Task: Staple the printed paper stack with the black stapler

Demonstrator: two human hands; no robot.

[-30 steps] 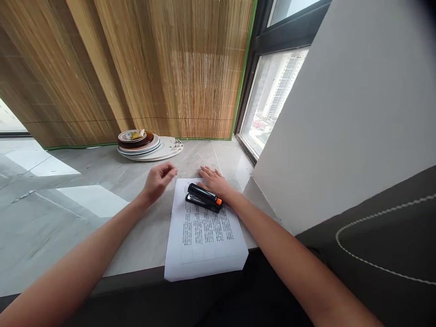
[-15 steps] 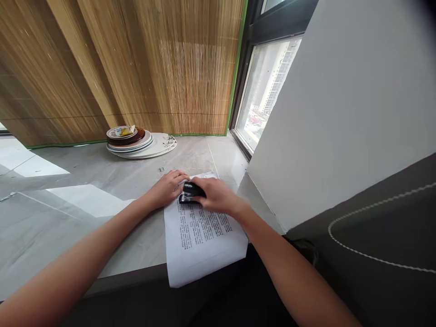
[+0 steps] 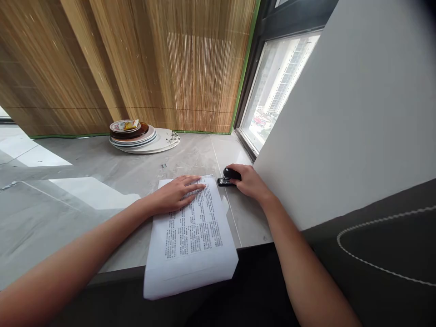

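Observation:
Printed paper sheets (image 3: 194, 231) lie on the grey marble-look ledge, their near end hanging over the front edge. My left hand (image 3: 179, 194) rests flat on the upper left part of the paper, fingers spread. To the right of the paper's top corner, my right hand (image 3: 248, 180) is wrapped round a black stapler (image 3: 233, 174). The stapler sits on or just above the ledge, apart from the paper, and its rear end is hidden in my palm.
A stack of plates (image 3: 134, 137) with a small yellow packet (image 3: 131, 125) on top stands at the back. Staple strips (image 3: 164, 165) lie beyond the paper. A bamboo blind (image 3: 136, 68) hangs behind; a white wall (image 3: 340, 122) rises at right.
My right hand has carried the stapler off the paper to the right. My left hand has flattened onto the sheets, which have shifted left and toward me.

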